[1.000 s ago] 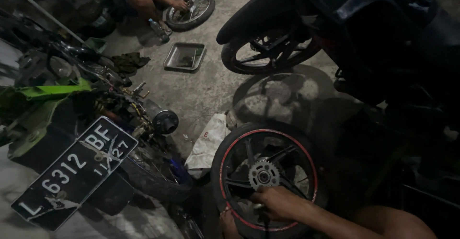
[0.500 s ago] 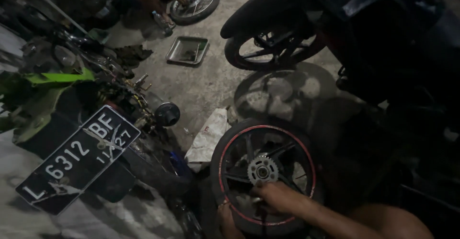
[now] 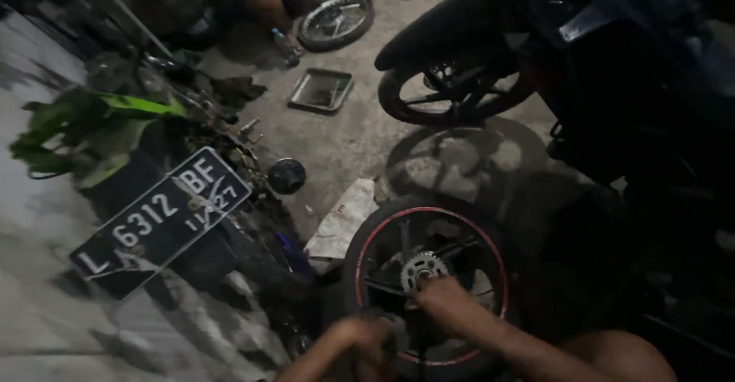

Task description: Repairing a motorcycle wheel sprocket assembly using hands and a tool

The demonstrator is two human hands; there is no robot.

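We see the right hand (image 3: 444, 299) resting on the black wheel (image 3: 426, 279) lying flat on the floor, fingers curled beside its sprocket (image 3: 423, 267). The left hand (image 3: 361, 337) touches the tyre's near edge; its grip we cannot tell. Farther off sit a metal tray (image 3: 321, 91) and another person's wheel (image 3: 335, 21).

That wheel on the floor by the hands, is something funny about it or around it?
Yes. The wheel lies flat on the concrete, off any bike, sprocket facing up, with the right hand and left hand on it. Beside it a licence plate hangs tilted on a stripped green motorbike, and a crumpled white bag lies loose.
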